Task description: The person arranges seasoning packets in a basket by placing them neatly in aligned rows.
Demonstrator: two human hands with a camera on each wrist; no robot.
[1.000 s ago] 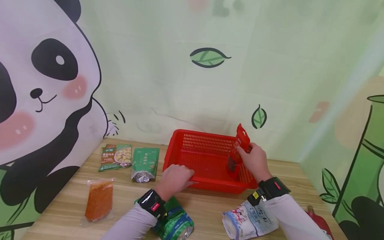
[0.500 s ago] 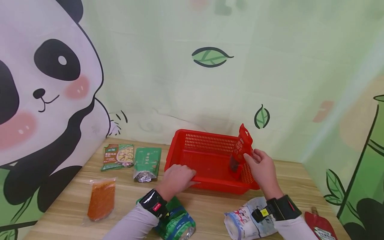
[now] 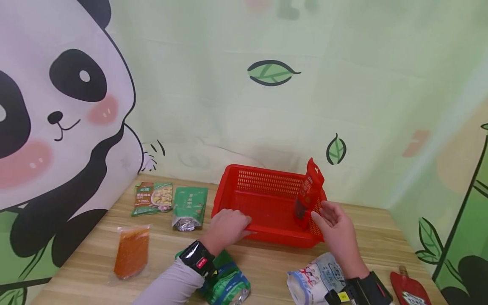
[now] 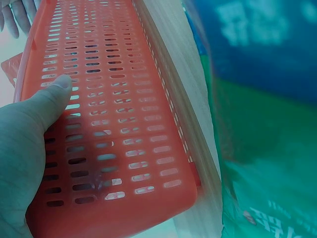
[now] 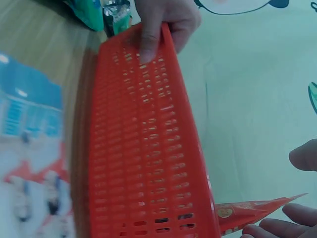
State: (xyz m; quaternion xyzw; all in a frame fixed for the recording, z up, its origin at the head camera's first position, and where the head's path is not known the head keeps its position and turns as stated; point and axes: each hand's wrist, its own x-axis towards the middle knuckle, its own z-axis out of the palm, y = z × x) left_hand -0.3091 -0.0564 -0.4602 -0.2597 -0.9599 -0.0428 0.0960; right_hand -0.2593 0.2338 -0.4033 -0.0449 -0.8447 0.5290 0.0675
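In the head view a red plastic basket [image 3: 282,239] stands on the table against the wall. My left hand [image 3: 228,228] grips its near rim; the left wrist view shows the thumb [image 4: 52,99] pressed against the slotted outer wall. A red snack packet [image 3: 309,188] stands upright, leaning in the basket's right end, its top above the rim. Just right of the packet, my right hand [image 3: 337,231] has its fingers apart and holds nothing. Beneath the right wrist lies a white and blue pouch [image 3: 314,277]; a green pouch [image 3: 226,279] lies by the left wrist.
At the left lie a noodle-picture packet [image 3: 152,198], a green foil pouch [image 3: 189,205] and a clear bag of orange-brown contents [image 3: 131,253]. A dark red spouted pouch [image 3: 409,288] sits at the right front. The printed backdrop [image 3: 228,106] rises behind the basket.
My right hand has let go of the red packet and drawn back right and toward me. The packet stays leaning in the basket. My left hand keeps its hold on the rim.
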